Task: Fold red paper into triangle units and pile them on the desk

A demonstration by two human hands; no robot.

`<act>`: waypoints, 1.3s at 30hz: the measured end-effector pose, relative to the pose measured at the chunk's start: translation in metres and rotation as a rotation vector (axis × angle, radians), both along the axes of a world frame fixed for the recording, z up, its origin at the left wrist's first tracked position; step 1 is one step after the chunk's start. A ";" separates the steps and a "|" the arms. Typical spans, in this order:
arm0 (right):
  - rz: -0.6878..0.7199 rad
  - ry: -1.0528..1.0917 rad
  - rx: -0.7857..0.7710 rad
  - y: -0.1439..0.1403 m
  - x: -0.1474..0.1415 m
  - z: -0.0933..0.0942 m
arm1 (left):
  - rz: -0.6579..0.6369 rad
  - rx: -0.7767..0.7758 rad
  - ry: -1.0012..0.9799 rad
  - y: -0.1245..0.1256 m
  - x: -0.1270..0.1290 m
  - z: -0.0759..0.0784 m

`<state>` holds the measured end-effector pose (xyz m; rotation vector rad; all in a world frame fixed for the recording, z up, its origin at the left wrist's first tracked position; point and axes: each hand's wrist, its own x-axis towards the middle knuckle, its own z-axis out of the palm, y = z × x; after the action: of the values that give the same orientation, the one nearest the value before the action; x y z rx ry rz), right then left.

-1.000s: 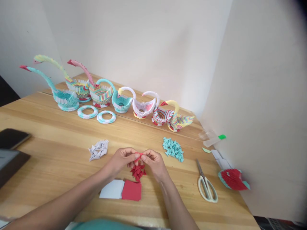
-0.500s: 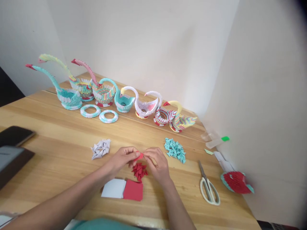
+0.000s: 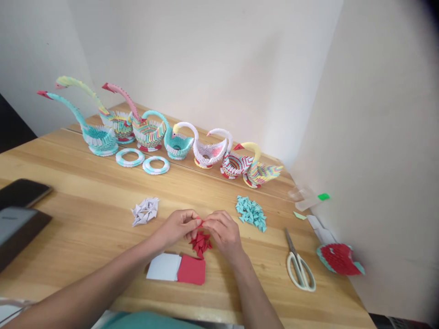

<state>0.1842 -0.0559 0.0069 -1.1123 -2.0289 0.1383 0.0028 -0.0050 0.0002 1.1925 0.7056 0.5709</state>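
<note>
Both hands (image 3: 202, 228) pinch red paper (image 3: 200, 223) above red pile (image 3: 201, 243).

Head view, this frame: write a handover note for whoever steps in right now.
Left hand and right hand: fingertips pinch one small red paper piece between them, above the table.
Below: pile of folded red pieces; red sheet and white sheet nearer the body.
Done: red, white and teal piles folded.
Left: the held piece looks unfinished.

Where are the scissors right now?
In the head view, the scissors lie flat on the wooden table, right of the right hand, between the teal paper pieces and the red paper piece.
</note>
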 end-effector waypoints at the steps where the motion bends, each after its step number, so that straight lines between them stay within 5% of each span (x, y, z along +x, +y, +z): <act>1: -0.004 0.003 -0.008 0.000 0.000 0.000 | 0.008 0.037 0.001 0.000 0.000 -0.001; 9: -0.149 0.279 -0.284 0.000 -0.008 -0.008 | 0.049 0.402 0.126 -0.002 -0.003 0.002; 13: -0.228 0.422 -0.391 -0.002 -0.011 -0.009 | 0.021 0.308 0.047 0.000 -0.001 -0.002; 18: -0.165 0.502 -0.488 -0.005 -0.013 -0.005 | 0.000 0.184 -0.048 0.004 0.001 -0.007; 21: -0.117 0.531 -0.569 -0.006 -0.012 -0.003 | 0.016 0.225 -0.015 0.003 0.001 -0.007; 30: -0.165 0.452 -0.446 -0.001 -0.009 -0.002 | 0.060 0.306 0.128 0.001 0.001 -0.004; 39: -0.196 0.604 -0.719 -0.001 -0.009 0.001 | 0.038 0.361 0.213 -0.002 -0.001 -0.002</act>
<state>0.1751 -0.0571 0.0077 -1.4601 -1.3284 1.0326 0.0017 -0.0069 -0.0019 1.5948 0.8293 0.6262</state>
